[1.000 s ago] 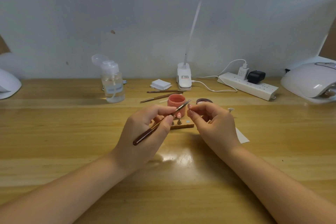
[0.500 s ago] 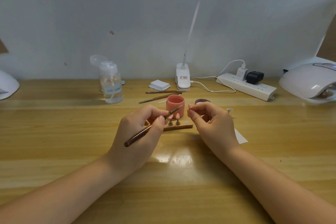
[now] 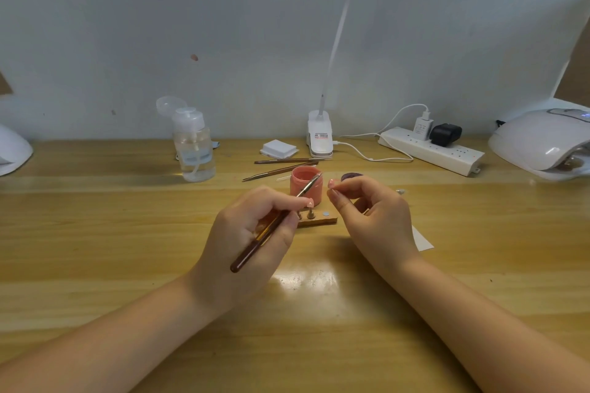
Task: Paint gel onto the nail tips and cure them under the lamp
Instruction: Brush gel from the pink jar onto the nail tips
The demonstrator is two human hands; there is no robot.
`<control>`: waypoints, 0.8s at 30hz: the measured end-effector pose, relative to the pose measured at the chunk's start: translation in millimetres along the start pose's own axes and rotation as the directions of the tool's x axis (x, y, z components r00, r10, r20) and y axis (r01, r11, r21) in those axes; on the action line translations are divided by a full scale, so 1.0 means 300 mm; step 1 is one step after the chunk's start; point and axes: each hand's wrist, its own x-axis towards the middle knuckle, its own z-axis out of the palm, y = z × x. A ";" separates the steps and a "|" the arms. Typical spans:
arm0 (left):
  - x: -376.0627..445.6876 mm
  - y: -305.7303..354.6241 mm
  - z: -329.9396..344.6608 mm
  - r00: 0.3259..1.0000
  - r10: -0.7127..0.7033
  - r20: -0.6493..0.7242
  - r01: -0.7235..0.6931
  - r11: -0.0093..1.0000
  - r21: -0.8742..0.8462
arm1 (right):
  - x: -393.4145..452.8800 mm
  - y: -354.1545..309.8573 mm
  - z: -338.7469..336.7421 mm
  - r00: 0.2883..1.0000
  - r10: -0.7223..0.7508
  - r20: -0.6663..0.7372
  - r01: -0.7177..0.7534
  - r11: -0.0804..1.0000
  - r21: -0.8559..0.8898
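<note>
Above the pink jar [image 3: 306, 187], left hand [image 3: 252, 233] around brush [image 3: 271, 226].

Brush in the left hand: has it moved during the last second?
Yes. The brush tip drew back left, from beyond the pink pot near the right hand to over the pot's right rim.

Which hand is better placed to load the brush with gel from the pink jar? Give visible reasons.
Left. The left hand already grips the brush, whose tip is at the open pink jar. The right hand is busy pinching a nail tip.
</note>
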 end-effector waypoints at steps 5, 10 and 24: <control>-0.003 0.010 0.000 1.000 -0.010 0.004 0.010 1.000 0.012 | 0.000 0.001 -0.001 1.000 -0.013 0.016 0.013 1.000 -0.010; -0.012 0.018 0.009 0.998 -0.067 0.022 0.068 0.997 -0.036 | 0.002 0.002 0.000 1.000 -0.004 0.022 0.004 1.000 -0.013; -0.011 0.020 0.001 0.997 -0.073 0.001 0.073 0.995 -0.065 | 0.001 0.002 -0.001 0.999 0.026 0.044 -0.026 1.000 0.000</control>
